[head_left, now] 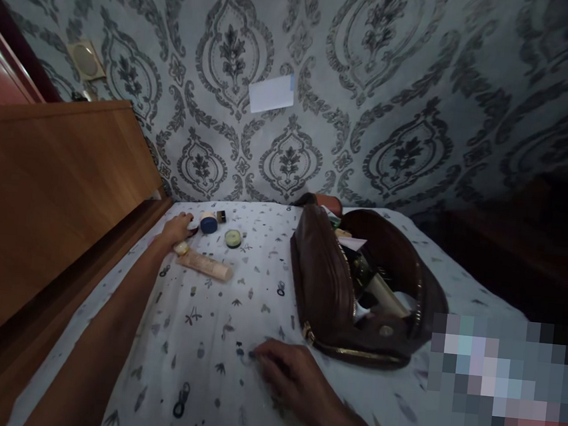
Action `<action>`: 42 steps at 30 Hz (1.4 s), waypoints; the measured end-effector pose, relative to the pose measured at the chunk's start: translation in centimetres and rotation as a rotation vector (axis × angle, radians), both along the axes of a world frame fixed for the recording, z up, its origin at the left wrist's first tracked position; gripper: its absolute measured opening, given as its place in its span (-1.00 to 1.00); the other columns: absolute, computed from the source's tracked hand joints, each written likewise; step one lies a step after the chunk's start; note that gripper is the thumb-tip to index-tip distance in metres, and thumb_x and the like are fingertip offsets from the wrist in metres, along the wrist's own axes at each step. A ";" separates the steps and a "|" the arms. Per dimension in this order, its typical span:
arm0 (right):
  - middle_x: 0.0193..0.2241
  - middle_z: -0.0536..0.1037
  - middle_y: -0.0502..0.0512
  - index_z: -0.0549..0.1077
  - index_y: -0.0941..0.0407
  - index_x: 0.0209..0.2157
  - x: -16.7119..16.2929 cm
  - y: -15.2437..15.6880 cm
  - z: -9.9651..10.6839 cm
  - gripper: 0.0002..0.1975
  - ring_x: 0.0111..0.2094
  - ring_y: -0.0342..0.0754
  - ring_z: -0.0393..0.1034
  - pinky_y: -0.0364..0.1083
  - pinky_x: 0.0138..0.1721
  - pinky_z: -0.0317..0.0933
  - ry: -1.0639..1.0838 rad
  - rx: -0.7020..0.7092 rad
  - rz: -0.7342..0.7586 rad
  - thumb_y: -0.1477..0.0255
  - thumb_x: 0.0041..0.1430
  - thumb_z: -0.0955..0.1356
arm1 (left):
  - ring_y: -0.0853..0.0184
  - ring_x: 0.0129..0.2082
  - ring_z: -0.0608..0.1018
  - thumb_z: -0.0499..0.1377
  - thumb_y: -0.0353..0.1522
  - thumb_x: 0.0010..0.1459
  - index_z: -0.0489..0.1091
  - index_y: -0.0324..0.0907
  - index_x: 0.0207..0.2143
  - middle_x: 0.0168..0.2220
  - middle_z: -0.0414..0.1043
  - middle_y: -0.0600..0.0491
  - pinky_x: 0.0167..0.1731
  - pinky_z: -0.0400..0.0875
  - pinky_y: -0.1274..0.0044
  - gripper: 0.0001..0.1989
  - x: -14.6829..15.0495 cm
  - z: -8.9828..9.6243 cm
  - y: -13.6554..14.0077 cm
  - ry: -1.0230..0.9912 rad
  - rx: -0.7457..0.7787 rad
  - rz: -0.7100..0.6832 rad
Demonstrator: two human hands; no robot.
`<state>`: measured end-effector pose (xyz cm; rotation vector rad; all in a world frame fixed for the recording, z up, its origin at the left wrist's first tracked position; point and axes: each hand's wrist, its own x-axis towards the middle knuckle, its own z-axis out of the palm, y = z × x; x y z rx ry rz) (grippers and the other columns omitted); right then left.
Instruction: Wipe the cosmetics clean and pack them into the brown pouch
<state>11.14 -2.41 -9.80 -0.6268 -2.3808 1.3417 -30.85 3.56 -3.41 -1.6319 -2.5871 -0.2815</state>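
Note:
My left hand point(176, 229) reaches to the far left of the bed sheet, its fingers bent round a small dark item point(192, 232) that I cannot make out. Just right of it stand a jar with a dark blue side point(208, 223) and a small dark square item point(221, 216). A round, flat, pale-green-topped container point(232, 238) lies a little further right. Nearer me is a beige squeeze tube point(206, 265) on its side, beside a small yellowish item point(181, 248). My right hand point(293, 378) rests on the sheet, fingers loosely bent and apart, holding nothing.
A brown handbag point(316, 270) sits unzipped on the patterned sheet point(227, 382), with several items inside. Behind it lies an orange-brown object point(328, 204). A wooden cabinet point(60, 191) borders the left side. Patterned wallpaper point(289, 163) with a white card point(272, 94) rises behind.

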 end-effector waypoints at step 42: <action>-0.20 0.54 0.20 0.49 0.21 -0.19 -9.0 -1.3 -0.1 -0.67 -0.12 0.11 0.37 0.01 -0.03 0.20 -0.024 0.272 -0.221 0.34 0.04 0.50 | 0.14 -0.11 0.59 -0.10 -0.29 0.35 0.32 -0.22 0.06 -0.14 0.57 -0.14 -0.03 0.43 0.32 -0.64 19.7 -4.7 -12.1 -0.447 0.188 -0.368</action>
